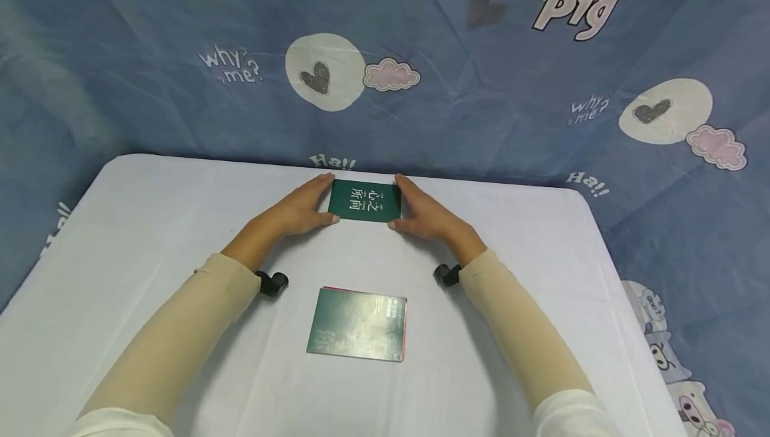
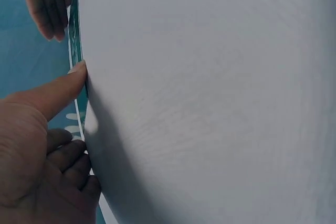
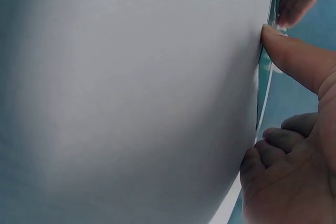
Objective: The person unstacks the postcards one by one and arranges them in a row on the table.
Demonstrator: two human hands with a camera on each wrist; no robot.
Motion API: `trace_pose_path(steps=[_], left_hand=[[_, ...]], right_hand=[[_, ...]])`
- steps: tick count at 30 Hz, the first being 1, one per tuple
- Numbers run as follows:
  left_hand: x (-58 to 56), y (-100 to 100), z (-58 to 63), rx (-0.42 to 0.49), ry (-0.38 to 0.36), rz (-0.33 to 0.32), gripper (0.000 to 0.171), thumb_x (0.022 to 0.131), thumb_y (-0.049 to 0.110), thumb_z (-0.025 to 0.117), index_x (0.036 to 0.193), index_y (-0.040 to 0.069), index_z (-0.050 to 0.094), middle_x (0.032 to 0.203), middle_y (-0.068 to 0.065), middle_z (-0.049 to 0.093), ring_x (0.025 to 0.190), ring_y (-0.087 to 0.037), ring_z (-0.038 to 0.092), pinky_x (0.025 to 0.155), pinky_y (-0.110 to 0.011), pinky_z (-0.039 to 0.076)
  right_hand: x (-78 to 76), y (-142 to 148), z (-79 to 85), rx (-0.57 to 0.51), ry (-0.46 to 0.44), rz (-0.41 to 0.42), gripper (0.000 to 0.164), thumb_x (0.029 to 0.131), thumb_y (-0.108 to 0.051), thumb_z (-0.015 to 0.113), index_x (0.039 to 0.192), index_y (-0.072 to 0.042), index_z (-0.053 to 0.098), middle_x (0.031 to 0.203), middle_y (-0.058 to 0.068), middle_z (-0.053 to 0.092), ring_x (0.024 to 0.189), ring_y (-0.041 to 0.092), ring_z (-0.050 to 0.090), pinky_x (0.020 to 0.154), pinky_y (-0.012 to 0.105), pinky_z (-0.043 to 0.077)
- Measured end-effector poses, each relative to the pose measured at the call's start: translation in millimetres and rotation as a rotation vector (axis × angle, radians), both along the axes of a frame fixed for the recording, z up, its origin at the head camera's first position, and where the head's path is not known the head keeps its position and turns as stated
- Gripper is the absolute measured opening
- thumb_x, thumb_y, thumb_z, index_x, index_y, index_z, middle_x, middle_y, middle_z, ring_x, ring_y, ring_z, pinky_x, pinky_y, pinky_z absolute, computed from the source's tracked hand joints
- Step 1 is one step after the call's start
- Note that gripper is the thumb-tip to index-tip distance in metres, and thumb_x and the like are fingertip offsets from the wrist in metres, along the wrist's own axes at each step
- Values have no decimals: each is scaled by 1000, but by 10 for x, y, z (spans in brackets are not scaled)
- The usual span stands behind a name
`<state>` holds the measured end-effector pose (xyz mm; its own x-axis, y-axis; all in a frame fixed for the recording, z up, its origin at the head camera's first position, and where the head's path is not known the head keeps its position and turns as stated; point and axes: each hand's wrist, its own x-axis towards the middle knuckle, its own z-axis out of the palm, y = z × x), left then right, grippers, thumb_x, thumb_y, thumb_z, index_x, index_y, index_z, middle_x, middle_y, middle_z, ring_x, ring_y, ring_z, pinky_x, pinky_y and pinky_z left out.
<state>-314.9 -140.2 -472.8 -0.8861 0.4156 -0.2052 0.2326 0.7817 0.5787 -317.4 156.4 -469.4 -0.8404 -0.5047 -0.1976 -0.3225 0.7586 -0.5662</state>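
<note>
A dark green booklet (image 1: pixel 364 201) with white Chinese characters lies flat near the far edge of the white table. At its left end, my left hand (image 1: pixel 303 204) touches it, thumb by the near corner and forefinger by the far corner. My right hand (image 1: pixel 423 212) does the same at the right end. Thumb and fingers of both hands are spread rather than wrapped round it. In the left wrist view, the left thumb (image 2: pixel 63 90) reaches the near edge of the booklet; the right thumb (image 3: pixel 294 53) does likewise in the right wrist view.
Closer to me on the table (image 1: pixel 150 236), a greenish glossy booklet (image 1: pixel 355 325) rests over something red that shows along its edges. A blue patterned cloth (image 1: pixel 457 116) rises behind the table. Black wrist devices (image 1: pixel 273 284) sit at both sleeves.
</note>
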Motion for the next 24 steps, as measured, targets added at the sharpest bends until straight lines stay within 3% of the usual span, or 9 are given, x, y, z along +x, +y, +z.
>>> trace_pose_path(steps=[5,10,14,17,24], left_hand=[[54,44,23,-66,66,29,98,98,30,75,164,-6,13,172,-24,12,159,-40,11,128,-53,13],[187,85,30,-150,242,35,97,97,28,77,162,-11,16,169,-30,16,156,-44,17,127,-54,18],[333,101,60,-132,364,15,95,92,21,82,160,-12,24,167,-30,22,154,-45,25,125,-55,24],[427,137,120,-113,390,-13,94,91,20,83,159,-11,27,167,-28,26,153,-44,29,124,-55,26],[625,216,243,-161,397,-88,92,94,30,81,160,-9,29,167,-26,27,153,-42,29,124,-55,26]], right_hand=[[33,-5,59,49,51,-23,107,96,-31,79,167,-3,4,175,11,2,161,22,1,129,36,9],[130,-33,104,119,154,-44,108,94,-35,80,166,1,8,175,14,4,161,24,0,129,38,11],[245,-51,120,149,193,-44,103,97,-40,76,166,1,11,174,16,11,161,26,8,128,39,17],[334,-48,142,164,193,-45,98,99,-41,73,166,0,15,173,16,17,160,26,13,127,41,22],[548,-49,223,151,231,-12,86,98,-43,74,162,-1,34,166,17,35,156,30,27,123,46,32]])
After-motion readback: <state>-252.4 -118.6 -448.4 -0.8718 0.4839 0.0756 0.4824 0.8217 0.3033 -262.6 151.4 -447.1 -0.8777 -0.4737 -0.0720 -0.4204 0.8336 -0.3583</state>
